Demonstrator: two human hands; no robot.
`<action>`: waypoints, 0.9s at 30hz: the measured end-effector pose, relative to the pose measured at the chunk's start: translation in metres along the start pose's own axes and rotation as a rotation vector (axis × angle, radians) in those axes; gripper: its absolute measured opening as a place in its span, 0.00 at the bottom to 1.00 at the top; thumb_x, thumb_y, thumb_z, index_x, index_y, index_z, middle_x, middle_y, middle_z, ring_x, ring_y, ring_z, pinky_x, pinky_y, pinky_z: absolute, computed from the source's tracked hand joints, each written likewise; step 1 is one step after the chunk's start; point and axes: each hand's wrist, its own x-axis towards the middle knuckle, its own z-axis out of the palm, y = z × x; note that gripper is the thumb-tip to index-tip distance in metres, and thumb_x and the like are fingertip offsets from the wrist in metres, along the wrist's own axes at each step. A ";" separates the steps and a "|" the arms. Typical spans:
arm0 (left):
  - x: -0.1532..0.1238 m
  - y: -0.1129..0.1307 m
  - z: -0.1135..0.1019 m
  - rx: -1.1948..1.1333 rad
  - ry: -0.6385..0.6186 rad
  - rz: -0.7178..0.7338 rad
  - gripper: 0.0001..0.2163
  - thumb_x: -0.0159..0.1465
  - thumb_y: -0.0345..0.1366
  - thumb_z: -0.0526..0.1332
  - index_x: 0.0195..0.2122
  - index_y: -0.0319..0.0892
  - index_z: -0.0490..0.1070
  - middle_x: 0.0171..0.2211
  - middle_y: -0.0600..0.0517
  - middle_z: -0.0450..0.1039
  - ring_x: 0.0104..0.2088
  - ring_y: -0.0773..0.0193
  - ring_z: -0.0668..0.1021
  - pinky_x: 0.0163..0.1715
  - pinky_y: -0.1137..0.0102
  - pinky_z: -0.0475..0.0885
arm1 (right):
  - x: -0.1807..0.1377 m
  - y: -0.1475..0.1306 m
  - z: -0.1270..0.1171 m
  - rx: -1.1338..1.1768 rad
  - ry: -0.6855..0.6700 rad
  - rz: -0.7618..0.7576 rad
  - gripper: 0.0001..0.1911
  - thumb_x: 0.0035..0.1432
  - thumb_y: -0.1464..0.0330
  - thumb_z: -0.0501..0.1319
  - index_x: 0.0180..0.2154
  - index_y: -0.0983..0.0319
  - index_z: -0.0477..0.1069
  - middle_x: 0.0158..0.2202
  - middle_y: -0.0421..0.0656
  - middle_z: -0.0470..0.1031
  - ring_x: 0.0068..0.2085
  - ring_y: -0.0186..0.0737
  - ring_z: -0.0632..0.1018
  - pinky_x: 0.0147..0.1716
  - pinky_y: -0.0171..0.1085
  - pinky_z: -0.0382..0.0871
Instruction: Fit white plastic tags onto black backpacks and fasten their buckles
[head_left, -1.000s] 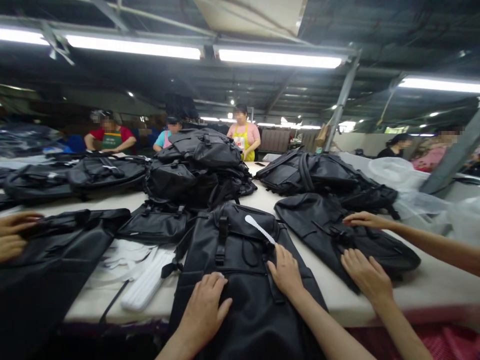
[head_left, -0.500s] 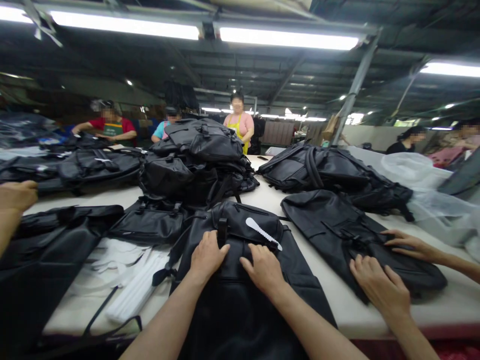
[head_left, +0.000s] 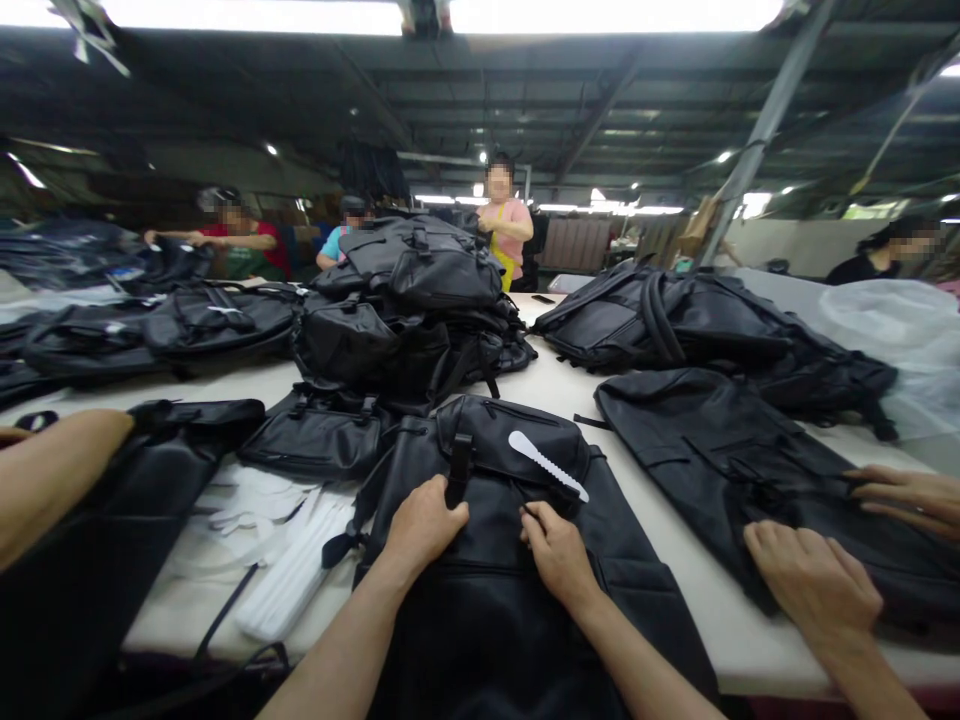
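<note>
A black backpack [head_left: 480, 640] lies flat in front of me, its top end pointing away. My left hand [head_left: 427, 525] is closed on its front, fingers curled by a black buckle strap [head_left: 460, 470] on the pocket flap, thumb pointing right. To the right, my right hand [head_left: 559, 550] pinches a thin black strap at the flap's lower edge; its far end is hidden. Across the flap, just above my right hand, lies a white plastic tool [head_left: 547, 465] with a rounded end and a notched, narrow shaft. Neither hand touches it.
White strips [head_left: 296, 570] lie left of my backpack. A tall pile of black bags [head_left: 420, 270] stands ahead. At right, a co-worker's hands [head_left: 814, 585] rest on another black bag [head_left: 697, 430]; at left, a co-worker's arm [head_left: 67, 470] reaches over a bag. More people stand behind.
My right hand has gone from lying with fingers spread on the flap to pinching a thin black strap. My left hand stays by the buckle strap. The view has tilted down slightly.
</note>
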 end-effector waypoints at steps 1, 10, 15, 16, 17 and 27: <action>0.001 0.001 -0.001 -0.051 -0.014 0.008 0.08 0.51 0.41 0.59 0.27 0.42 0.66 0.26 0.51 0.70 0.28 0.60 0.73 0.27 0.70 0.60 | -0.002 -0.002 0.000 0.081 -0.028 0.026 0.11 0.60 0.64 0.49 0.36 0.61 0.68 0.22 0.38 0.69 0.26 0.35 0.72 0.28 0.33 0.63; -0.003 -0.009 -0.011 -0.687 -0.220 -0.074 0.17 0.54 0.49 0.57 0.19 0.41 0.61 0.17 0.59 0.56 0.21 0.70 0.61 0.22 0.74 0.54 | -0.016 -0.022 -0.020 0.094 -0.129 0.063 0.14 0.59 0.62 0.51 0.41 0.61 0.68 0.22 0.38 0.69 0.25 0.36 0.71 0.28 0.34 0.64; 0.001 -0.023 -0.003 -0.862 -0.272 -0.114 0.18 0.52 0.50 0.59 0.19 0.40 0.61 0.17 0.59 0.56 0.20 0.71 0.60 0.22 0.74 0.54 | -0.010 -0.034 -0.025 -0.250 0.093 -0.192 0.12 0.57 0.69 0.52 0.42 0.62 0.68 0.39 0.45 0.72 0.43 0.42 0.71 0.45 0.39 0.63; 0.003 -0.025 -0.001 -0.874 -0.281 -0.122 0.18 0.52 0.50 0.59 0.19 0.40 0.60 0.17 0.59 0.56 0.20 0.71 0.60 0.21 0.74 0.53 | -0.008 -0.038 -0.022 -0.250 0.072 -0.222 0.11 0.58 0.69 0.52 0.42 0.61 0.68 0.39 0.45 0.72 0.43 0.41 0.72 0.44 0.38 0.63; 0.004 -0.026 0.001 -0.881 -0.289 -0.130 0.18 0.52 0.51 0.59 0.19 0.40 0.60 0.17 0.59 0.55 0.19 0.72 0.59 0.21 0.74 0.53 | -0.006 -0.043 -0.017 -0.242 0.029 -0.242 0.10 0.58 0.70 0.52 0.41 0.61 0.68 0.38 0.43 0.72 0.42 0.39 0.72 0.43 0.37 0.64; 0.014 -0.037 0.016 -0.916 -0.324 -0.213 0.18 0.49 0.51 0.61 0.20 0.40 0.62 0.13 0.61 0.54 0.15 0.74 0.56 0.17 0.74 0.49 | 0.008 -0.068 0.025 -0.404 -0.261 -0.527 0.15 0.53 0.70 0.59 0.44 0.56 0.67 0.41 0.42 0.68 0.42 0.39 0.70 0.38 0.35 0.66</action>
